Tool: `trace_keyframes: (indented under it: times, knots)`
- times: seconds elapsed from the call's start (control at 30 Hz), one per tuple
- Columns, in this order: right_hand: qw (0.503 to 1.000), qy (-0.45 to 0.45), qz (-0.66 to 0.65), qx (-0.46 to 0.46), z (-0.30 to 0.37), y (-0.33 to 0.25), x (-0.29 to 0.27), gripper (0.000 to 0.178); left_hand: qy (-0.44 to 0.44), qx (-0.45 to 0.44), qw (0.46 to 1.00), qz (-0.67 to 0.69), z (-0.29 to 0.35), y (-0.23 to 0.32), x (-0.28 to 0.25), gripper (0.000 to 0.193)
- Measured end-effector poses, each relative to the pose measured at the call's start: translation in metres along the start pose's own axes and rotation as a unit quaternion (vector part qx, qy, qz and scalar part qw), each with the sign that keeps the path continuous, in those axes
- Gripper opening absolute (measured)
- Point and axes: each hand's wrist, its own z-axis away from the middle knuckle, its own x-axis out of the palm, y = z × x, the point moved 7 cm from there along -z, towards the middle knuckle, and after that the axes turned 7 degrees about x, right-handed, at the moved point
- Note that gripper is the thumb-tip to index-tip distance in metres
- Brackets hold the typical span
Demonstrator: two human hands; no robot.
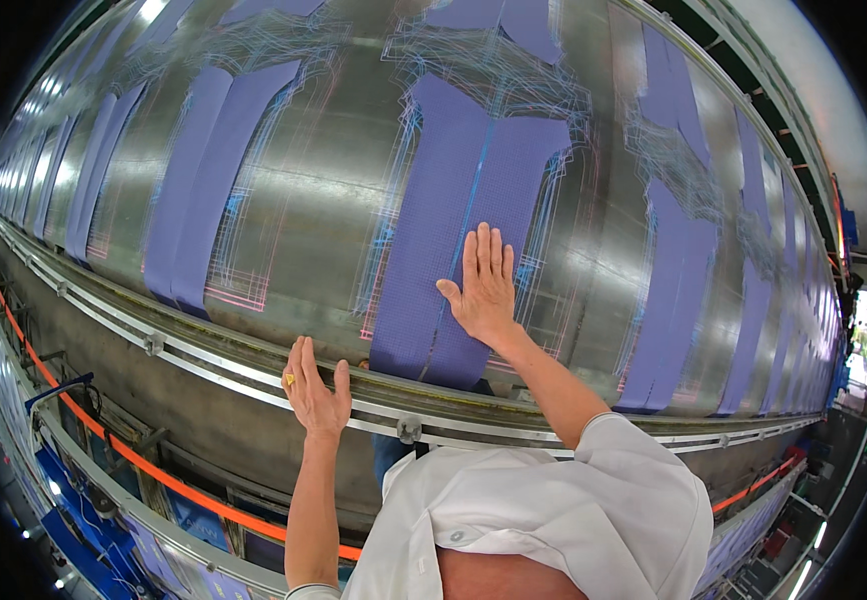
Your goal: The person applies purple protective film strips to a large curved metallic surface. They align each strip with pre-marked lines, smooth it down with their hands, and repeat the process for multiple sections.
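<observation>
A purple fabric panel (453, 170) with a fine dotted texture lies flat on the long metal table in front of me. Its far end is cut in a notched shape, and blue and pink lines are drawn on the metal around it. My right hand (485, 290) is over the panel's right half, palm down with the fingers stretched out; it appears to rest on the fabric. Beside the table's near rail, left of the panel, is my left hand (317, 396), holding nothing, fingers extended and a ring on one of them.
Similar purple panels (218, 180) lie in a row to the left, and others (671, 290) to the right. A metal rail (223, 365) runs along the table's (338, 180) near edge. Behind me stretches an orange strip (188, 490) beside another table.
</observation>
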Motion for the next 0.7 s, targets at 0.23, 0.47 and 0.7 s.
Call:
trace_keyframes:
  times: [0.23,0.47,0.7]
  knots:
    - [0.998,0.014,0.029,0.060,-0.105,0.048,-0.011,0.086,0.001,0.004,1.000,0.000,0.000,0.001,-0.002,0.058]
    - [0.989,0.054,0.043,0.129,-0.232,0.147,-0.018,0.087,0.005,0.009,1.000,-0.008,-0.001,-0.001,-0.001,0.058]
    - [0.983,0.052,0.014,0.177,-0.232,0.155,-0.019,0.094,0.016,0.012,1.000,-0.019,0.000,0.000,-0.003,0.058]
